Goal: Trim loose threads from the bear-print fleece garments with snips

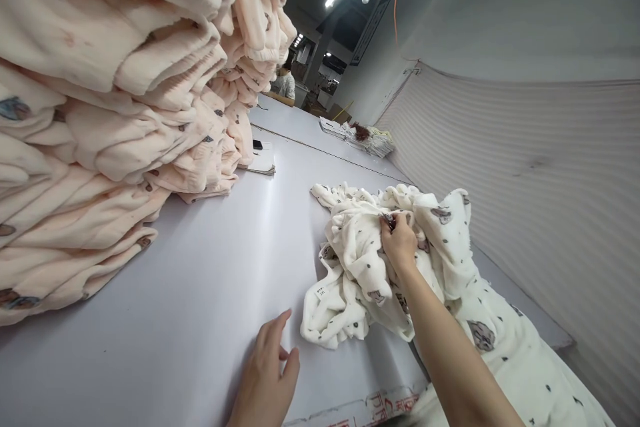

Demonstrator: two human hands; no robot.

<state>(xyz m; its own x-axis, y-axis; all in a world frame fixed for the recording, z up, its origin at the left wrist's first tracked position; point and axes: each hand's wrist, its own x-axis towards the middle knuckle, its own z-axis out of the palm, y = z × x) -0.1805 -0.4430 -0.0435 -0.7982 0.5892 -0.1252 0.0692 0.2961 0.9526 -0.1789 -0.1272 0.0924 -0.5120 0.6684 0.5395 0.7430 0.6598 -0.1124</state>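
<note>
A heap of white fleece garments (350, 227) printed with small dark spots and grey animal figures lies crumpled on the pale table. My right hand (400, 240) is closed on top of this heap, holding a small dark metal tool that looks like thread snips (389, 221). Its fingers partly hide the tool. A small size label (321, 293) shows on the heap's near left fold. My left hand (270, 367) rests low over the table, left of the heap, with fingers apart and nothing in it.
A tall pile of pale pink fleece garments (165, 127) rises at the left. Behind it lie a paper pad (263, 160) and a dark phone-like object (257, 145). Paper bundles (367, 137) sit farther back. A striped curtain (540, 160) borders the right; a person (284, 85) is in the distance.
</note>
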